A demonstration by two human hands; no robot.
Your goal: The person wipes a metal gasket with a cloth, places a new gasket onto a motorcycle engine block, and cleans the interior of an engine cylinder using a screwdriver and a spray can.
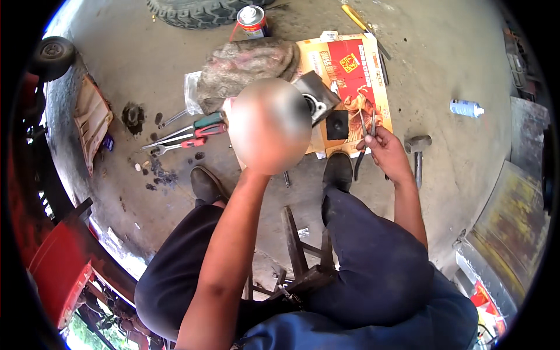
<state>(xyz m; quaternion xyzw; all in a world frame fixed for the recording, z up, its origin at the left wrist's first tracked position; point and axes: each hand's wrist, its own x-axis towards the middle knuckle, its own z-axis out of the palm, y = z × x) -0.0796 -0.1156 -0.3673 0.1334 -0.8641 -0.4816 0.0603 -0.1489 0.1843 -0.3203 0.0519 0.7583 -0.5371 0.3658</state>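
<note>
My right hand (pixel 389 154) is closed around a pair of slim pliers with dark handles (pixel 358 168). Their thin jaws point away from me over the printed cardboard sheet (pixel 376 70). My left hand (pixel 265 154) reaches forward beside a dark metal block (pixel 321 96) that has a round, bright-rimmed opening. A round blurred patch covers its fingers, so whether it grips the block does not show. Between the block and the pliers, a black square piece (pixel 337 125) lies on the cardboard.
A grey rag (pixel 248 64), a can (pixel 252 23) and a tyre (pixel 192 16) lie farther off. Screwdrivers with red and green grips (pixel 201 125) are on the left. At right are a hammer (pixel 418 149) and a blue-white bottle (pixel 466 108). A wooden stool (pixel 294 242) stands between my legs.
</note>
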